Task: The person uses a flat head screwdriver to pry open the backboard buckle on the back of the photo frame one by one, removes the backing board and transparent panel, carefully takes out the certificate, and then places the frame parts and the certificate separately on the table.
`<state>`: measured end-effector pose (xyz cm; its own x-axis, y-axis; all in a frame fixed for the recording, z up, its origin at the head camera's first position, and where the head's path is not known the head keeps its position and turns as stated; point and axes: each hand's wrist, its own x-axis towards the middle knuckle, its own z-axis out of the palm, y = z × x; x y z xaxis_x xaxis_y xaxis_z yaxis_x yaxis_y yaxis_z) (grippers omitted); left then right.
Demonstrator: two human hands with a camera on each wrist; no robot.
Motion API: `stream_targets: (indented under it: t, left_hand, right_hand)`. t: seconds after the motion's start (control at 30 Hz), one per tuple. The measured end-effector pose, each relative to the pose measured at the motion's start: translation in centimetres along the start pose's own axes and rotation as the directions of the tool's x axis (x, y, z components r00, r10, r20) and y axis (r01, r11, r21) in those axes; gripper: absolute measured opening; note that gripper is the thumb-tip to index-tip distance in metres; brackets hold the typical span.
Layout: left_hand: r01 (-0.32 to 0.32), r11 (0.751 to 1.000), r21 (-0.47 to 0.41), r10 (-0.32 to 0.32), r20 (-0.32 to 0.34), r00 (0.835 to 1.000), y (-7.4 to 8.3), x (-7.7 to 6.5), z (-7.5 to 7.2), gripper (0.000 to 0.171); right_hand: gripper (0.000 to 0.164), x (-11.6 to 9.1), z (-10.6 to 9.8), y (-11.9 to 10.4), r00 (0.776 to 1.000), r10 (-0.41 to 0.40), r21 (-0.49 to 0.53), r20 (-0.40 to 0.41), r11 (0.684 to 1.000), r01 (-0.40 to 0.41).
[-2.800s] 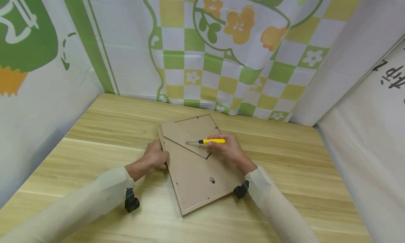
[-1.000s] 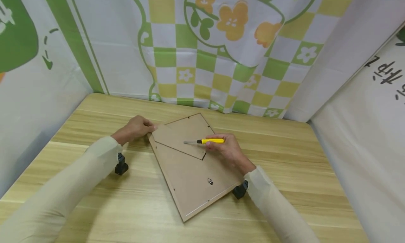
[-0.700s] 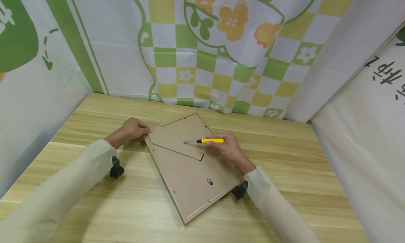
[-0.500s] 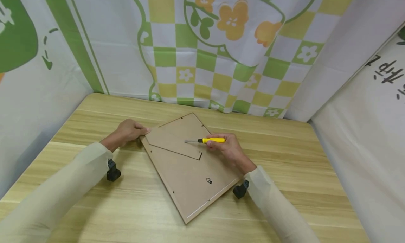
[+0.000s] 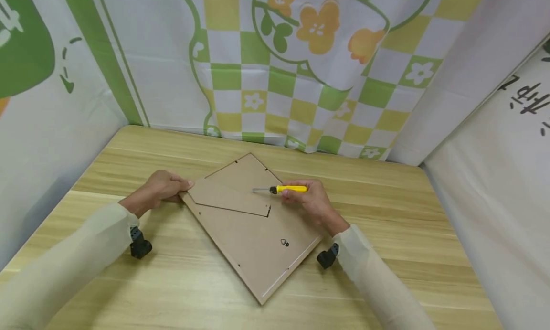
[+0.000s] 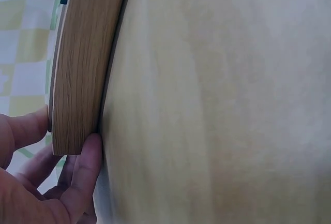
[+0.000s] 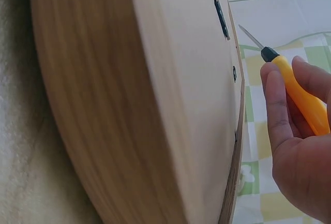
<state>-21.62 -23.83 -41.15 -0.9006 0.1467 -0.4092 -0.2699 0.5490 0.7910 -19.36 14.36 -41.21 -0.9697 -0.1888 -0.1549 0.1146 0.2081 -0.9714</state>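
Observation:
A picture frame (image 5: 240, 239) lies back side up on the table, turned at an angle, its brown backing and stand flap (image 5: 232, 198) showing. My left hand (image 5: 161, 189) pinches its left corner; in the left wrist view the thumb is on the backing side and the fingers (image 6: 88, 157) reach round the wooden edge (image 6: 85, 69). My right hand (image 5: 313, 203) grips a screwdriver (image 5: 294, 189) by its yellow handle. The metal shaft points left over the upper part of the backing. The right wrist view shows the screwdriver (image 7: 297, 89) between thumb and fingers, apart from the backing.
A small hanger (image 5: 285, 242) sits on the lower backing, and small dark tabs (image 5: 266, 169) line its edges. The wood-grain table (image 5: 395, 215) extends around the frame. A checked, flowered curtain (image 5: 279, 86) hangs behind, with pale walls (image 5: 494, 143) at both sides. Black cameras (image 5: 139, 244) hang under the wrists.
My left hand went from the frame's left side to its corner, then pulled it left and nearer, turning the frame counterclockwise. The right hand with the screwdriver stayed nearly in place.

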Motion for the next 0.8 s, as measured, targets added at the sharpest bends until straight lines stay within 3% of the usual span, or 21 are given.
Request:
stream_targets:
  t: [0.4,0.63,0.8]
  left_hand:
    - [0.013,0.998,-0.06,-0.012,0.017,1.0,-1.2,-2.1,0.0,0.053]
    - [0.016,0.988,-0.153,-0.01,0.038,0.999,-1.6,-3.5,1.2,0.048]
    - [0.022,0.987,-0.16,-0.01,0.075,0.997,-1.6,-4.5,2.1,0.046]
  right_hand:
    - [0.03,-0.2,-0.4,-0.3,1.0,0.019,-0.018,-0.021,1.0,-0.019]
    - [0.031,-0.2,-0.3,-0.4,1.0,0.012,-0.008,-0.015,1.0,-0.012]
    - [0.032,-0.2,-0.3,-0.4,1.0,0.011,-0.018,-0.006,1.0,-0.011]
